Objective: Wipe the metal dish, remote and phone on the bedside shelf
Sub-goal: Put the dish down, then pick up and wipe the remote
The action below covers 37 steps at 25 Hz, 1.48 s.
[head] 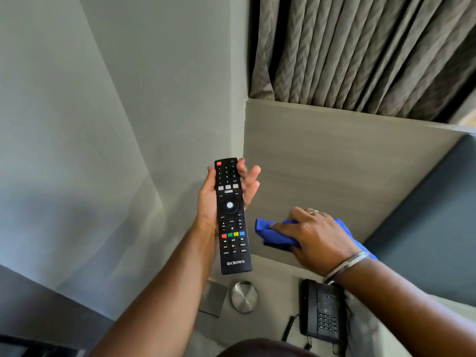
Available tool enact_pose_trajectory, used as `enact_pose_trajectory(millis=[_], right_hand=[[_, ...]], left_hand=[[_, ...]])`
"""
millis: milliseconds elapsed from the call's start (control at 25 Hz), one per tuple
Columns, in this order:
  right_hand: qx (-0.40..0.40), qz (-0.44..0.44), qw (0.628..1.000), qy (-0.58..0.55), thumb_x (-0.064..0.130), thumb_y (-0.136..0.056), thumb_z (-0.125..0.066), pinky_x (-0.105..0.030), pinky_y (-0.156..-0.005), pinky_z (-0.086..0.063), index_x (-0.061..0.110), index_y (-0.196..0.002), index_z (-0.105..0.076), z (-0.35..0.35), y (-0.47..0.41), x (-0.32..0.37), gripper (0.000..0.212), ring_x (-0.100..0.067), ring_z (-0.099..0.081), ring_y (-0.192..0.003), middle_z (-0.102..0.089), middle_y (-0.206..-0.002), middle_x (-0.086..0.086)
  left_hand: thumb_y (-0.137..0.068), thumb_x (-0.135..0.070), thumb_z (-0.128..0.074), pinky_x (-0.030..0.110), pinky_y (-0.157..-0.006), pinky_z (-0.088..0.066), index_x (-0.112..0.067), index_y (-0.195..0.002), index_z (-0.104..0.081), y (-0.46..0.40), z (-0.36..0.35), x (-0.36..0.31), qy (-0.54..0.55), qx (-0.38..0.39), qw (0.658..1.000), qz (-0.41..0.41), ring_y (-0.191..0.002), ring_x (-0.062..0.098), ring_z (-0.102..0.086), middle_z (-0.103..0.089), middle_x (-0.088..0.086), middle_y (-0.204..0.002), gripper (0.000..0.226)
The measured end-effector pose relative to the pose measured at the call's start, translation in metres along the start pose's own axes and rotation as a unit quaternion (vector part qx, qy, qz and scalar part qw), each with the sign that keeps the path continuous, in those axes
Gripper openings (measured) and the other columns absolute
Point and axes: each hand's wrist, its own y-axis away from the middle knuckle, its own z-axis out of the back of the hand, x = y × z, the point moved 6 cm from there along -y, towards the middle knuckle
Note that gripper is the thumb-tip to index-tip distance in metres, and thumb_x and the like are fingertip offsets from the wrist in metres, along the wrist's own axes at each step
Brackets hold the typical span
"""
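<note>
Left hand loosely cradles the remote upright; right hand, pressing the blue cloth, sits just right.

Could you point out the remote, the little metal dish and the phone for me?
remote (230,205): head view, on its round centre button.
metal dish (244,296): head view, middle of its brushed top.
phone (325,309): head view, on its dark body above the keypad.

Black remote, blue cloth, herringbone grey curtain.
</note>
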Motion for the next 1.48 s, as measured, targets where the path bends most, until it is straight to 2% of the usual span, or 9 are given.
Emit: enact_pose_trajectory(millis=[120, 320, 400, 600, 840, 1120, 1280, 1400, 1480], right_hand=[[0.001, -0.066, 0.997, -0.032, 0.029, -0.083, -0.057, -0.035, -0.072, -0.047, 0.043, -0.124, -0.055, 0.006, 0.004, -0.025, 0.044, -0.030, -0.058, -0.086, -0.057, -0.095, -0.002], [-0.080, -0.037, 0.991, -0.097, 0.039, -0.081, -0.042, -0.041, -0.061, -0.050, 0.028, -0.098, -0.061, 0.028, -0.025, 0.011, 0.028, -0.030, -0.055, -0.071, -0.055, -0.083, -0.002], [-0.085, -0.027, 0.991, -0.095, 0.034, -0.083, -0.049, -0.042, -0.066, -0.050, 0.028, -0.108, -0.060, 0.022, -0.036, 0.026, 0.028, -0.032, -0.056, -0.076, -0.057, -0.090, -0.004], [-0.007, -0.008, 0.998, -0.060, 0.026, -0.084, -0.050, -0.042, -0.067, -0.048, 0.030, -0.131, -0.048, -0.023, -0.027, 0.053, 0.047, -0.036, -0.054, -0.078, -0.053, -0.097, -0.009], [0.031, -0.001, 0.999, -0.031, 0.026, -0.079, -0.051, -0.039, -0.057, -0.046, 0.023, -0.118, -0.058, -0.045, -0.005, 0.040, 0.040, -0.031, -0.053, -0.064, -0.053, -0.085, -0.007], [0.065, 0.026, 0.997, -0.020, 0.025, -0.080, -0.053, -0.042, -0.061, -0.049, 0.028, -0.116, -0.058, -0.068, 0.013, 0.027, 0.037, -0.030, -0.053, -0.070, -0.054, -0.088, -0.006], [0.128, 0.048, 0.990, 0.044, 0.024, -0.077, -0.040, -0.039, -0.060, -0.048, 0.030, -0.108, -0.060, -0.089, 0.034, -0.009, 0.038, -0.029, -0.055, -0.071, -0.056, -0.089, -0.006], [0.167, -0.055, 0.984, 0.005, 0.027, -0.082, -0.051, -0.036, -0.068, -0.045, 0.035, -0.128, -0.046, -0.126, 0.065, -0.061, 0.047, -0.032, -0.059, -0.086, -0.058, -0.103, -0.005], [0.134, -0.234, 0.956, -0.114, 0.031, -0.083, -0.060, -0.034, -0.072, -0.046, 0.032, -0.134, -0.040, -0.154, 0.098, -0.109, 0.054, -0.030, -0.061, -0.092, -0.062, -0.107, -0.003]], left_hand=[[-0.097, -0.060, -0.036, 0.048, -0.091, -0.055, -0.005, -0.123, -0.055, -0.004, 0.006, -0.011, -0.036, -0.020, 0.999, -0.012, -0.114, 0.036, -0.064, -0.069, 0.007, -0.104, 0.064], [-0.097, -0.061, -0.035, 0.046, -0.095, -0.052, -0.008, -0.113, -0.068, -0.010, 0.018, 0.004, -0.100, -0.044, 0.994, -0.012, -0.119, 0.033, -0.062, -0.070, 0.005, -0.108, 0.065], [-0.096, -0.062, -0.036, 0.046, -0.099, -0.049, -0.010, -0.112, -0.068, -0.015, 0.020, 0.008, -0.116, -0.046, 0.992, -0.001, -0.122, 0.030, -0.060, -0.071, 0.004, -0.109, 0.063], [-0.096, -0.062, -0.036, 0.048, -0.084, -0.058, -0.013, -0.102, -0.066, -0.028, 0.039, -0.004, -0.142, -0.096, 0.985, -0.011, -0.113, 0.032, -0.065, -0.069, 0.001, -0.097, 0.058], [-0.097, -0.060, -0.035, 0.048, -0.075, -0.060, -0.011, -0.103, -0.061, -0.032, 0.085, 0.037, -0.127, -0.171, 0.976, 0.049, -0.100, 0.035, -0.070, -0.066, 0.003, -0.089, 0.056], [-0.095, -0.063, -0.035, 0.048, -0.073, -0.061, -0.010, -0.102, -0.062, -0.029, 0.111, 0.069, -0.127, -0.181, 0.968, 0.121, -0.096, 0.035, -0.071, -0.066, 0.001, -0.089, 0.060], [-0.096, -0.064, -0.034, 0.047, -0.070, -0.062, -0.008, -0.103, -0.063, -0.022, 0.136, 0.105, -0.130, -0.217, 0.951, 0.180, -0.093, 0.036, -0.072, -0.070, 0.004, -0.087, 0.063], [-0.094, -0.057, -0.046, 0.046, -0.069, -0.061, -0.010, -0.105, -0.062, -0.026, 0.169, 0.133, -0.158, -0.225, 0.939, 0.208, -0.091, 0.033, -0.073, -0.070, 0.003, -0.089, 0.051], [-0.091, -0.042, -0.058, 0.045, -0.072, -0.060, -0.014, -0.103, -0.062, -0.031, 0.205, 0.154, -0.199, -0.233, 0.924, 0.228, -0.097, 0.032, -0.072, -0.073, 0.005, -0.096, 0.031]])
